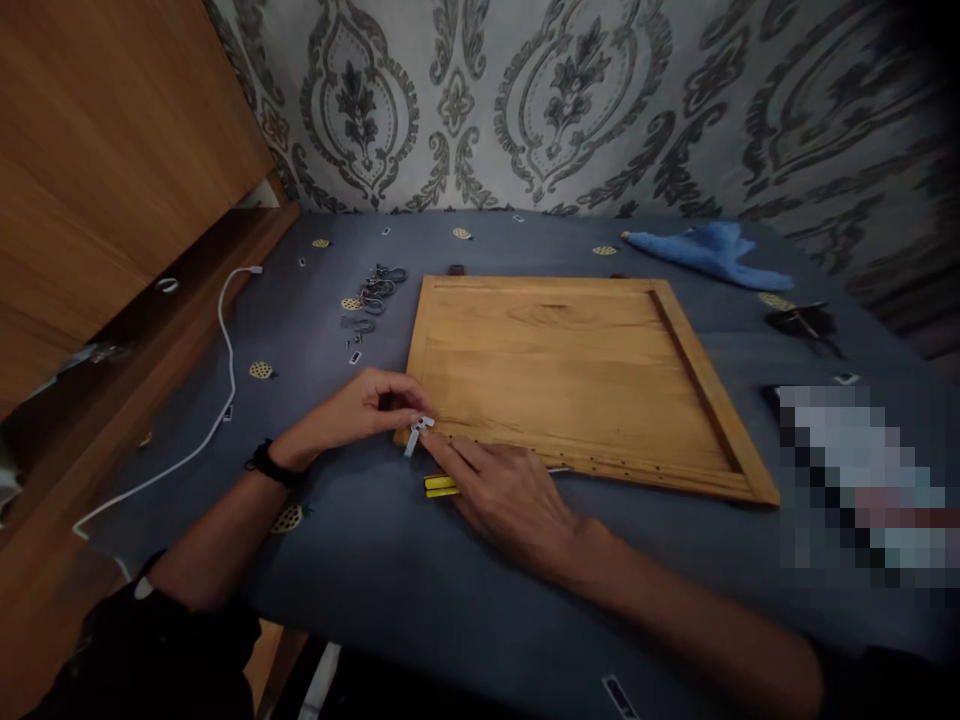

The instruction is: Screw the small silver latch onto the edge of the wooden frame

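Note:
A shallow wooden panel with a raised rim [555, 370] lies flat on the blue-grey cloth. At its near left corner, my left hand [360, 412] pinches a small light metal bracket [415, 436] between thumb and fingers. The index fingertip of my right hand [510, 490] touches the same bracket. Under the right hand's curled fingers sits a screwdriver with a yellow handle [440, 486], its thin shaft showing on the far side along the panel's near edge. A row of small dark holes runs along that near rim.
Several metal hooks [379, 290] and screws lie left of the panel. A white cable [231, 360] crosses the left side beside a wooden cabinet [112, 150]. At right are a blue cloth [709, 255], a dark object [801, 322] and a blurred-out item [862, 480]. A patterned wall stands behind.

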The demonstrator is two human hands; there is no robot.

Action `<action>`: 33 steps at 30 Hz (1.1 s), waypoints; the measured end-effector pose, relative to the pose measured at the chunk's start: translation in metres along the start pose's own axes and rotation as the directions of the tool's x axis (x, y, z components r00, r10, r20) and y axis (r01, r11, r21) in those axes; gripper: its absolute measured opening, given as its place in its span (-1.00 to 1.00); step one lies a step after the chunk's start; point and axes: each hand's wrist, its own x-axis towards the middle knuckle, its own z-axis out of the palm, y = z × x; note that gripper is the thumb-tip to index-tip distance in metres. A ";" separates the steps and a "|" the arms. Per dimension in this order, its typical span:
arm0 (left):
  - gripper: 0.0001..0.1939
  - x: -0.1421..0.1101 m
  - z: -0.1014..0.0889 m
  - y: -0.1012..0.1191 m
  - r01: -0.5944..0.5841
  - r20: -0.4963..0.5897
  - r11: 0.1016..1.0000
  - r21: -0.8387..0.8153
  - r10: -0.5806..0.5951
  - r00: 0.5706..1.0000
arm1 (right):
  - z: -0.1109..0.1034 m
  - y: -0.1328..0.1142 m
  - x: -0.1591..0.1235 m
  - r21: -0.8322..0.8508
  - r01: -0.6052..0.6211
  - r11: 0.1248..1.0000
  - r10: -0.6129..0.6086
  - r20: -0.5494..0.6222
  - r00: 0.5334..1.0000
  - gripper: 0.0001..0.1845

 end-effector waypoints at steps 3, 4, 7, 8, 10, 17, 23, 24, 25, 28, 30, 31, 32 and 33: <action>-0.78 -0.001 0.000 0.003 0.003 0.020 0.999 0.049 -0.004 1.000 | -0.002 -0.002 0.003 -0.030 0.003 1.000 -0.001 0.064 0.998 -0.59; -0.78 -0.002 -0.001 0.005 -0.001 0.027 0.998 0.063 0.000 1.000 | -0.002 -0.003 0.003 -0.028 0.007 1.000 -0.005 0.069 0.998 -0.58; -0.76 -0.005 -0.009 0.008 -0.027 0.025 0.994 0.102 0.024 0.999 | -0.002 -0.003 0.002 -0.025 0.013 1.000 -0.012 0.045 0.999 -0.57; -0.76 -0.007 -0.013 0.009 -0.032 0.023 0.993 0.114 0.030 0.999 | -0.002 -0.002 0.002 -0.025 0.014 1.000 -0.013 0.032 0.999 -0.57; -0.76 -0.010 -0.020 0.011 -0.030 0.045 0.991 0.131 0.024 0.999 | -0.001 -0.002 0.001 -0.025 0.020 0.999 -0.020 0.004 1.000 -0.57; -0.42 -0.017 -0.022 0.013 -0.077 0.221 0.954 0.291 0.011 0.975 | 0.004 0.000 0.000 -0.015 0.043 0.999 -0.044 -0.085 0.995 -0.59; -0.46 -0.017 -0.009 0.018 -0.122 0.220 0.874 0.471 0.018 0.975 | 0.005 0.001 0.000 -0.023 0.057 0.998 -0.060 -0.130 0.990 -0.61; -0.48 -0.018 -0.009 0.019 -0.121 0.221 0.869 0.480 0.013 0.975 | 0.005 0.001 0.000 -0.023 0.062 0.998 -0.065 -0.142 0.988 -0.61; -0.49 -0.018 -0.008 0.020 -0.120 0.225 0.867 0.484 0.009 0.974 | 0.005 0.001 0.000 -0.025 0.063 0.998 -0.066 -0.151 0.986 -0.61; -0.53 -0.018 -0.009 0.023 -0.122 0.236 0.868 0.481 0.006 0.972 | 0.005 0.001 -0.001 -0.031 0.054 0.998 -0.059 -0.164 0.985 -0.61; -0.53 -0.019 -0.010 0.024 -0.121 0.239 0.864 0.489 0.001 0.971 | 0.004 0.000 -0.002 -0.013 0.045 0.999 -0.047 -0.142 0.989 -0.60; -0.53 -0.019 -0.010 0.024 -0.121 0.239 0.861 0.495 -0.001 0.971 | 0.004 0.000 -0.002 0.005 0.038 0.999 -0.038 -0.135 0.990 -0.60; -0.53 -0.019 -0.010 0.023 -0.122 0.239 0.858 0.498 0.000 0.971 | 0.003 0.000 -0.003 0.024 0.033 0.999 -0.029 -0.134 0.991 -0.60; -0.53 -0.019 -0.011 0.022 -0.125 0.239 0.859 0.497 0.004 0.971 | 0.002 0.000 -0.003 0.045 0.027 0.999 -0.020 -0.144 0.989 -0.60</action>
